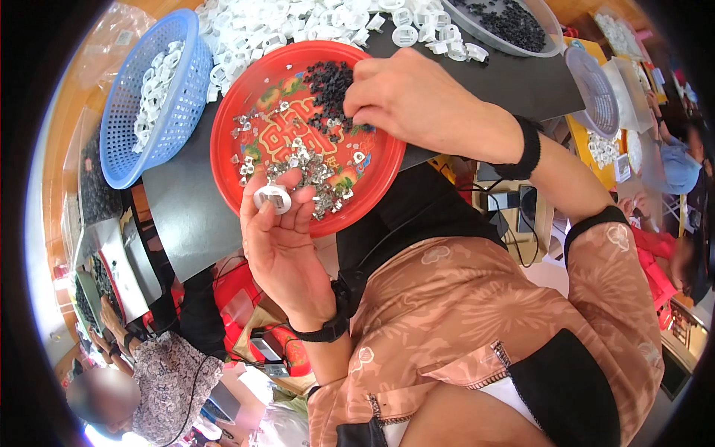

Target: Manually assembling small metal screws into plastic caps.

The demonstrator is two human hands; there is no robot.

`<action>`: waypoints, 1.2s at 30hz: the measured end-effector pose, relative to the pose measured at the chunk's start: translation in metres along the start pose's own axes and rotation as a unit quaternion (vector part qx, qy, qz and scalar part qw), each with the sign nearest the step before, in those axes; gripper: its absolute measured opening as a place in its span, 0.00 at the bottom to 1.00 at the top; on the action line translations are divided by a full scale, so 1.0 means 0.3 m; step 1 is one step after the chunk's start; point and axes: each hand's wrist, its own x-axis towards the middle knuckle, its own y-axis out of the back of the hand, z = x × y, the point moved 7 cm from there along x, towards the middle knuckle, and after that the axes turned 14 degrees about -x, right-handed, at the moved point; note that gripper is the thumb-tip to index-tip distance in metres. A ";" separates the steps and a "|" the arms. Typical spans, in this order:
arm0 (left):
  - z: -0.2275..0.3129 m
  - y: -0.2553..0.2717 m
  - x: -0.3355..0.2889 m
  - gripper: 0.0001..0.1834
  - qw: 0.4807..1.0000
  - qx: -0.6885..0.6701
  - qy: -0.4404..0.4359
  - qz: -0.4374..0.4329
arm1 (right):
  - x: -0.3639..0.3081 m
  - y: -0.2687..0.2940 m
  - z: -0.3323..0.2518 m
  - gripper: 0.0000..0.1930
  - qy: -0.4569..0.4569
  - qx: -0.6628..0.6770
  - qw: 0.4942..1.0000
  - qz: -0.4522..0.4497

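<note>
My left hand (279, 242) is closed on a round white plastic part (272, 200), pinched between thumb and fingers over the near rim of a red tray (225, 123). My right hand (398, 93) reaches in from the right, its fingers bent and pressed together at a pile of small black pieces (328, 86) on the tray. Whatever those fingertips hold is hidden. Small shiny metal clips (305, 167) lie heaped in the tray's near half, with a few scattered toward its left side.
A large heap of white plastic parts (275, 22) covers the table's far side. At the left stands a blue basket (186, 97) of similar parts. A clear tub (551, 37) of black pieces sits far right. Other people (164, 387) are at lower left and right.
</note>
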 end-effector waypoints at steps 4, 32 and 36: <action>-0.002 -0.016 -0.001 0.21 0.995 0.078 -0.015 0.058 | 0.030 -0.066 -0.064 0.04 0.053 -0.021 0.997 -0.053; -0.062 -0.053 0.016 0.08 0.992 0.117 -0.028 0.031 | -0.005 0.081 -0.197 0.03 0.183 0.000 0.967 0.180; -0.058 -0.047 0.014 0.08 0.993 0.108 -0.028 0.035 | 0.007 0.066 -0.175 0.02 0.135 0.076 0.983 0.095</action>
